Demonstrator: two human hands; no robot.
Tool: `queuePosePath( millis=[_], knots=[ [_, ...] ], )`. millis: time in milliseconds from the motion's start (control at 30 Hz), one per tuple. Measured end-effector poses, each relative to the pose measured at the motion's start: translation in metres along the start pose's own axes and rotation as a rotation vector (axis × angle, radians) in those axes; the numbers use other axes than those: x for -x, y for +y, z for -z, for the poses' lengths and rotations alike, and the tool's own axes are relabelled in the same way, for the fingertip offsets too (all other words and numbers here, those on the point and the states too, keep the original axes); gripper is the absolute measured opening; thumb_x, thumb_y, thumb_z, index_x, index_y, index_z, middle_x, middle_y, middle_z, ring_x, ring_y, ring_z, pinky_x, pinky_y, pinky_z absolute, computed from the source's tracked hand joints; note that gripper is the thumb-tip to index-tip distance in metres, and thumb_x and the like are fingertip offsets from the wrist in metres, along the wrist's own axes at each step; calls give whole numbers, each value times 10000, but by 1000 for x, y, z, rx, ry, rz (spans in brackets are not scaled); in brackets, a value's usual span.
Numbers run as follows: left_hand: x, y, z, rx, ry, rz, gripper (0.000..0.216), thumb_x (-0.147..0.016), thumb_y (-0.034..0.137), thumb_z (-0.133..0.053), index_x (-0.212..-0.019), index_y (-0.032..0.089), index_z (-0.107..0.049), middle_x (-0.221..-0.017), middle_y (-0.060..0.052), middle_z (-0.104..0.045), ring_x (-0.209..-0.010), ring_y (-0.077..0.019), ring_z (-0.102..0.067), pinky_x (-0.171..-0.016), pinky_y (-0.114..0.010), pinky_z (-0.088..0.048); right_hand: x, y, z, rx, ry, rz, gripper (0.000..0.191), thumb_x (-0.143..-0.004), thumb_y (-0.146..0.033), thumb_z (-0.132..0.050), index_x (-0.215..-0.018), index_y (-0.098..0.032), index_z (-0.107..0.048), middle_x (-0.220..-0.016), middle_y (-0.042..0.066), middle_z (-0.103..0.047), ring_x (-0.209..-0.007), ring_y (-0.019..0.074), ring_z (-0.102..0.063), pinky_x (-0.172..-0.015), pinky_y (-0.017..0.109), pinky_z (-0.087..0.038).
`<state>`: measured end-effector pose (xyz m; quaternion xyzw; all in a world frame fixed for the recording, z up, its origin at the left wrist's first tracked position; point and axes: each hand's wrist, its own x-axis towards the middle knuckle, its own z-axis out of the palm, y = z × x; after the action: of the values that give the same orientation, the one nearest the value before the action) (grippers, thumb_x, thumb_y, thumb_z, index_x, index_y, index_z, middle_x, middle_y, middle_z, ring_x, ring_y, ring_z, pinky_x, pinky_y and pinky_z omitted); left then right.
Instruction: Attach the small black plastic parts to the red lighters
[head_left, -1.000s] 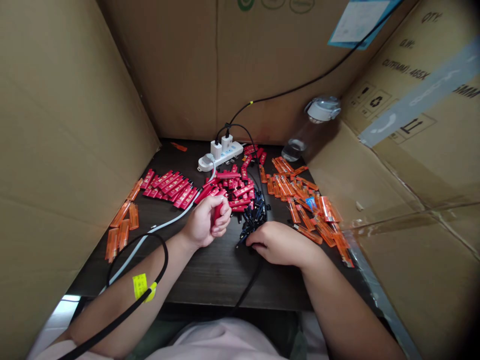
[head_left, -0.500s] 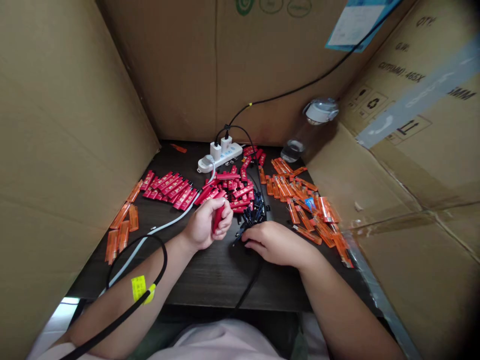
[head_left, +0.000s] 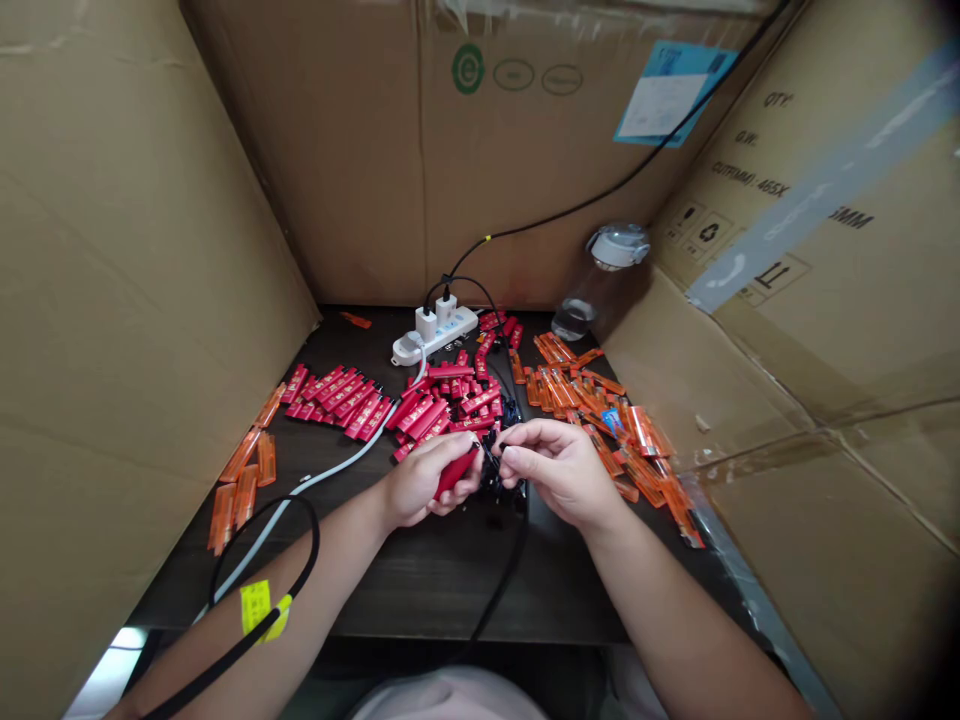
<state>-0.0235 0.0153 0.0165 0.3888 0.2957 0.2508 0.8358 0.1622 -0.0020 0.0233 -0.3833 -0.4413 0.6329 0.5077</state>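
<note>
My left hand (head_left: 420, 482) is closed around a red lighter (head_left: 456, 472), its end pointing up and right. Thumb and fingertips of my right hand (head_left: 562, 468) are pinched together on a small black part (head_left: 503, 449), a short gap from the lighter's end. Below and behind the fingertips lies a pile of small black parts (head_left: 512, 412), partly hidden by both hands. Just beyond my left hand is a heap of red lighters (head_left: 450, 385). A tidier row of red lighters (head_left: 341, 395), with black ends, lies farther left.
Orange lighters (head_left: 577, 385) are piled on the right, with a few orange lighters (head_left: 244, 490) at left. A white power strip (head_left: 435, 337) and a water bottle (head_left: 592, 285) stand behind. Cardboard walls (head_left: 345, 170) enclose the table. A black cable (head_left: 311, 540) loops over my left forearm.
My right hand has lifted from the black parts pile with a small black part. My left hand has shifted right with the red lighter, bringing both hands close together. The camera view has tilted up.
</note>
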Motion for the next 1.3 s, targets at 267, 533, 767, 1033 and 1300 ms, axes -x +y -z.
queuePosePath(
  millis=[267,533,767,1033,1300],
  knots=[
    [-1,-1,-2,-124,120,-104,429,-814,562,-551,-797,134,-548,-564,39,-441,-394,-22,-325,-339,-120,-173,-1,4,-1,-35,-40,10,220,-640,-193,-831,-840,-176,-739,-803,37,-716,-655,136,-679,-650,275,-580],
    [-2,-6,1,-270,135,-126,468,-843,573,-503,-785,117,-591,-557,36,-435,-403,-26,-325,-350,-141,-193,1,2,-5,218,-102,194,115,-794,-233,-704,-898,-189,-728,-912,52,-651,-684,127,-633,-625,278,-556],
    [-2,-3,-2,-390,115,-181,479,-845,581,-483,-770,118,-580,-544,37,-422,-422,-42,-336,-369,-164,-205,5,1,-11,465,-79,364,133,-872,-205,-600,-962,-183,-695,-894,67,-609,-755,146,-615,-665,286,-539],
    [-2,-5,-4,-373,120,-191,479,-834,585,-496,-741,121,-571,-537,36,-421,-421,-47,-337,-368,-171,-192,5,5,-17,478,-30,364,137,-873,-242,-601,-907,-180,-718,-828,58,-619,-721,145,-614,-645,280,-529],
    [-5,-10,-2,-161,169,-123,499,-802,616,-537,-766,119,-574,-570,34,-443,-391,-20,-309,-345,-143,-160,3,13,-18,336,16,267,179,-850,-319,-633,-934,-198,-737,-815,49,-629,-652,135,-614,-572,273,-523]
  ],
)
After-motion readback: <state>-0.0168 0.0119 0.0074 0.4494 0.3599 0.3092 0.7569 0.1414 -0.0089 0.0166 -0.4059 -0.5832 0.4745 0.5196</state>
